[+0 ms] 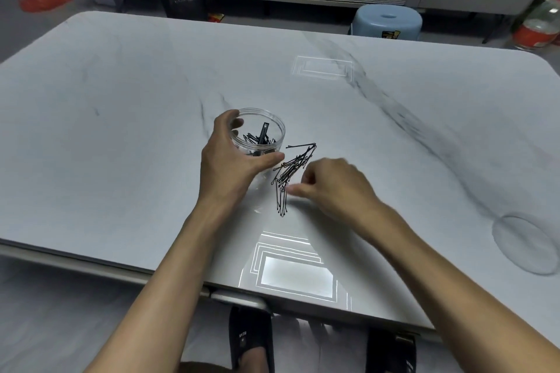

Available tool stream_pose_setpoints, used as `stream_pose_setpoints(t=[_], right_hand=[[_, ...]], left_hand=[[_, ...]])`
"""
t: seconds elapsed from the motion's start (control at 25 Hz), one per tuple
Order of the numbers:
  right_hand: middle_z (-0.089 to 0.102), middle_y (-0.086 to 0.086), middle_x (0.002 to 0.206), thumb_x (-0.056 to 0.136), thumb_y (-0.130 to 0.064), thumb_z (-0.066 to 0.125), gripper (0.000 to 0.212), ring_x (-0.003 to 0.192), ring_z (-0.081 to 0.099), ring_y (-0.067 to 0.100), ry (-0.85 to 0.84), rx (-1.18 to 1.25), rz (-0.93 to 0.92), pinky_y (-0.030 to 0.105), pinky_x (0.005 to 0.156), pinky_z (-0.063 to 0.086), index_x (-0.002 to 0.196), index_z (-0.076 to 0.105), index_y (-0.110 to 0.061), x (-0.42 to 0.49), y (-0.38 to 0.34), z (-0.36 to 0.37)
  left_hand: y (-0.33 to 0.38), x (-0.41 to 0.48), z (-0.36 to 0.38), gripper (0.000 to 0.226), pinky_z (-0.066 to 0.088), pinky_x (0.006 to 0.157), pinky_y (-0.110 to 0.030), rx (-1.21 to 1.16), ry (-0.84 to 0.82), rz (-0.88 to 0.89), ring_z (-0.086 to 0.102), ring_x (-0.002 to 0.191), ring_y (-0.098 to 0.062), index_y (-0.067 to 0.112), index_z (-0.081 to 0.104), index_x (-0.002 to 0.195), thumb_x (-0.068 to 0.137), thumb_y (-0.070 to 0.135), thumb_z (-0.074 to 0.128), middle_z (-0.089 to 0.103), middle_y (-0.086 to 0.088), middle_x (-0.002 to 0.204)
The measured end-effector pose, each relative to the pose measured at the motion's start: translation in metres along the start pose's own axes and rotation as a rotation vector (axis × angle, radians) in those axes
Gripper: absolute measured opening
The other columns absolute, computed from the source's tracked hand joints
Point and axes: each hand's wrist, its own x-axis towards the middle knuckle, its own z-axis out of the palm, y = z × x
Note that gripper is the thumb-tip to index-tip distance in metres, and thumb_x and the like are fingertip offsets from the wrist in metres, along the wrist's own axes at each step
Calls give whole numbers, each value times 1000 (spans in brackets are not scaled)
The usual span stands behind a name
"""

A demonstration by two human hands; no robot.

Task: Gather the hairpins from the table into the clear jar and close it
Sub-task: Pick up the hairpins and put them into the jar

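Observation:
A clear jar (272,133) stands open and upright near the middle of the white marble table (121,118), with several black hairpins inside it. My left hand (233,157) wraps around the jar's near side. A loose pile of black hairpins (292,171) lies on the table just right of the jar. My right hand (330,185) rests at the pile's right edge, blurred, its fingers curled with the fingertips touching the pins. The jar's clear lid (525,244) lies flat at the table's near right.
A blue plastic stool (388,21) stands beyond the table's far edge. Grey cabinets line the back wall, with a black bin (185,0) to their left. My feet in black slippers show below the table's near edge.

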Motion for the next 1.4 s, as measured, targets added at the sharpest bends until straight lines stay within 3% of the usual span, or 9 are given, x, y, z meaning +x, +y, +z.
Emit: stream_pose_setpoints(t=[0.16, 0.32, 0.44, 0.64, 0.76, 0.88, 1.08, 1.2, 1.4], right_hand=[[67, 7, 99, 74, -48, 74, 37, 93, 62, 33, 24, -112, -32, 32, 66, 39, 90, 66, -17, -2, -14, 20], [70, 5, 91, 74, -26, 74, 12, 89, 63, 30, 15, -26, 25, 30, 65, 39, 83, 69, -19, 3, -4, 15], [68, 7, 90, 76, -13, 65, 13, 81, 60, 32, 63, -147, 31, 30, 64, 40, 87, 69, -17, 5, 4, 6], [43, 5, 72, 83, -2, 51, 5, 65, 40, 29, 63, -391, -33, 30, 57, 28, 83, 51, -7, -1, 3, 1], [26, 2, 62, 84, 2, 48, 35, 50, 23, 20, 35, -507, -77, 30, 47, 13, 63, 22, -10, -7, 4, -1], [24, 1, 63, 84, 5, 45, 43, 50, 19, 17, 42, -539, -132, 31, 46, 10, 62, 13, -14, -9, 9, -2], [60, 9, 82, 88, -4, 45, 6, 73, 54, 33, 235, -92, -119, 39, 64, 47, 87, 50, -7, 13, 33, -4], [61, -1, 77, 91, -9, 52, 8, 75, 58, 23, 388, 229, -219, 34, 69, 47, 91, 60, -11, 16, 24, -34], [69, 2, 84, 85, -4, 67, 10, 74, 56, 10, 251, 155, -507, 20, 70, 42, 90, 71, -11, 9, -6, -39]], left_hand=[[-3, 0, -2, 92, 43, 93, -25, 8, 0, 2, 54, 116, -9, 28, 45, 134, 56, 31, 92, 57, 12, 126], [-4, 0, -4, 92, 43, 94, -25, 8, -10, -4, 53, 116, -9, 28, 45, 135, 56, 32, 92, 57, 12, 126], [-3, 0, -4, 93, 42, 93, -24, 11, -17, -7, 53, 116, -9, 28, 45, 136, 55, 32, 92, 57, 12, 128], [-2, -1, -1, 94, 41, 92, -22, 16, -40, 0, 53, 116, -8, 28, 46, 135, 54, 32, 93, 57, 12, 126], [-1, -1, 0, 94, 43, 95, -26, 24, -46, 7, 54, 116, -10, 27, 46, 135, 54, 32, 93, 57, 11, 126], [-1, -1, 2, 95, 43, 96, -27, 33, -54, 13, 53, 117, -10, 27, 45, 136, 54, 33, 93, 57, 11, 126], [0, -1, 2, 95, 40, 93, -23, 41, -81, 15, 52, 117, -9, 26, 44, 136, 55, 32, 93, 57, 10, 128], [1, -3, 4, 95, 41, 91, -22, 47, -150, 35, 52, 117, -8, 28, 44, 135, 53, 32, 93, 57, 11, 128], [6, -10, 10, 98, 43, 93, -21, 81, -321, 97, 52, 120, -7, 29, 45, 136, 51, 31, 94, 58, 13, 128]])
